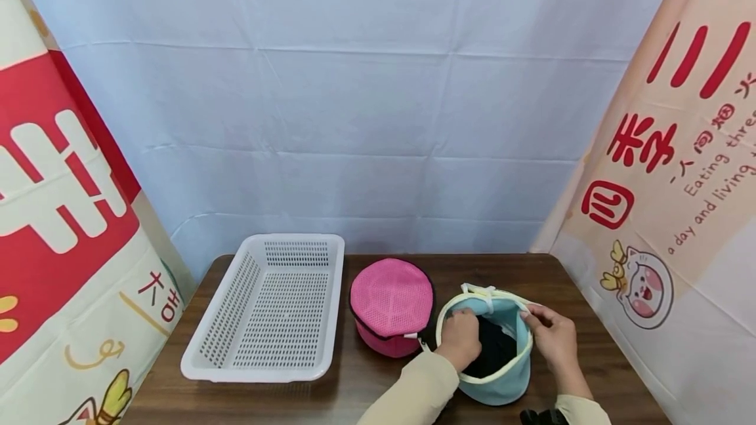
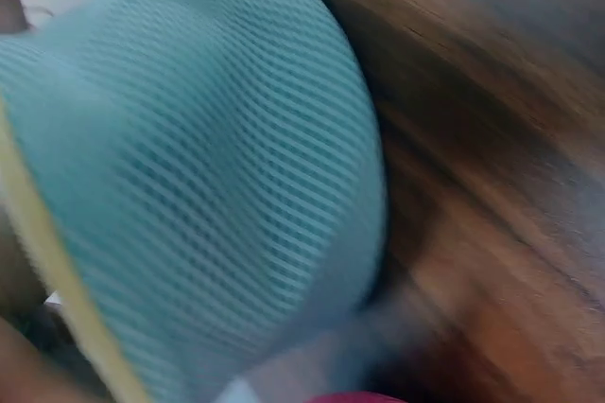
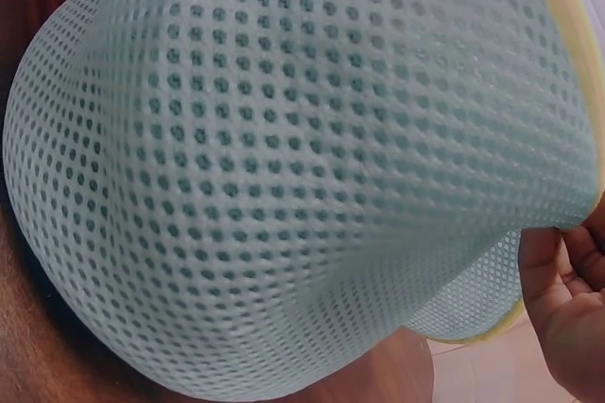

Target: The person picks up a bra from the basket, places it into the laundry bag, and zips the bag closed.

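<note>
A light blue mesh laundry bag (image 1: 502, 389) with pale yellow trim stands on the table at the right, its mouth facing up. My left hand (image 1: 462, 338) reaches down into that mouth, its fingertips hidden. Beside it, dark cloth (image 1: 493, 346) lies inside the bag; I cannot tell whether the left hand grips it. My right hand (image 1: 550, 336) pinches the yellow rim on the right side. The right wrist view shows the bag's mesh wall (image 3: 265, 157) up close, with thumb and fingers (image 3: 558, 271) at the rim. In the left wrist view the blue mesh (image 2: 217, 157) is blurred.
A pink round mesh bag (image 1: 392, 300) with dark edging and a zipper stands left of the blue one. Farther left is a white plastic basket (image 1: 338, 281) with slotted sides. Everything stands on a dark wooden table (image 1: 472, 271), with hanging cloths behind and at both sides.
</note>
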Tool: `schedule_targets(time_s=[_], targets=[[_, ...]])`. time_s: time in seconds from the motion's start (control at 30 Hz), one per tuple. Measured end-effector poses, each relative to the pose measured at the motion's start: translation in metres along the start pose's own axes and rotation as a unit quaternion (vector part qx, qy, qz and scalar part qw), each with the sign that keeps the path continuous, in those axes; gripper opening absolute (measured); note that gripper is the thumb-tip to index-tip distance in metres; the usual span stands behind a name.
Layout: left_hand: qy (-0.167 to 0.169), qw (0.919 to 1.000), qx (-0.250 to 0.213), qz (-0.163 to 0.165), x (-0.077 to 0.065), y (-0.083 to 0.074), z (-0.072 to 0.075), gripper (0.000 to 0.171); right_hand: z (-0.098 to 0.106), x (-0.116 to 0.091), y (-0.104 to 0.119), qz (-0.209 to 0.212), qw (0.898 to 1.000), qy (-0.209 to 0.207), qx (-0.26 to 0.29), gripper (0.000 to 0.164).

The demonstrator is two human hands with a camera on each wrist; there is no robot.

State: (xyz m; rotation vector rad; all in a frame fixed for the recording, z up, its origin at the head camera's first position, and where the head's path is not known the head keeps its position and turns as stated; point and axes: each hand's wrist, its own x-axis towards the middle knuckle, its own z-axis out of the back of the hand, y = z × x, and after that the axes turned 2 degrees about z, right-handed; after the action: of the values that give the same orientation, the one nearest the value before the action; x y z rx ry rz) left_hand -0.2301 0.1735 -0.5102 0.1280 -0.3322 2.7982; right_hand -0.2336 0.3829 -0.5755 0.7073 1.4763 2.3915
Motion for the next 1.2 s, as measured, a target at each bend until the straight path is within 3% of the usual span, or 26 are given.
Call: schedule_targets(time_s=[0.03, 0.17, 0.3, 0.43, 0.53, 0.63, 0.87, 1.0, 1.2], targets=[[-0.007, 0.9999, 0.013, -0.005, -0.002, -0.002, 0.002, 0.035, 0.002, -0.005, 0.012, -0.005, 1.000, 0.005, 0.019, 0.029], [-0.031, 0.9971, 0.065, -0.026, -0.011, -0.008, 0.010, 0.029, 0.007, -0.023, 0.059, -0.017, 1.000, 0.009, -0.002, 0.031], [-0.001, 0.9962, 0.065, -0.058, -0.014, -0.011, 0.011, 0.025, 0.008, -0.032, 0.087, -0.036, 0.998, 0.008, -0.043, 0.032], [0.064, 0.9924, 0.038, -0.098, -0.013, -0.009, 0.009, 0.022, 0.005, -0.025, 0.066, -0.041, 0.999, 0.010, -0.032, 0.030], [0.089, 0.9890, 0.035, -0.113, -0.011, -0.007, 0.006, 0.020, 0.007, -0.026, 0.069, -0.037, 0.999, 0.021, -0.027, 0.035], [0.092, 0.9882, 0.041, -0.116, -0.010, -0.007, 0.003, 0.018, 0.010, -0.031, 0.088, -0.033, 0.998, 0.035, -0.025, 0.038], [0.102, 0.9891, 0.042, -0.098, -0.010, -0.010, -0.006, 0.019, 0.010, -0.013, 0.043, -0.019, 0.999, 0.040, 0.016, 0.029], [0.101, 0.9890, 0.034, -0.103, -0.008, -0.009, -0.010, 0.019, 0.011, -0.007, 0.030, -0.024, 0.999, 0.042, 0.018, 0.030], [0.121, 0.9847, 0.029, -0.122, -0.013, -0.007, -0.001, 0.016, 0.011, -0.025, 0.071, -0.036, 0.999, 0.022, -0.011, 0.033]])
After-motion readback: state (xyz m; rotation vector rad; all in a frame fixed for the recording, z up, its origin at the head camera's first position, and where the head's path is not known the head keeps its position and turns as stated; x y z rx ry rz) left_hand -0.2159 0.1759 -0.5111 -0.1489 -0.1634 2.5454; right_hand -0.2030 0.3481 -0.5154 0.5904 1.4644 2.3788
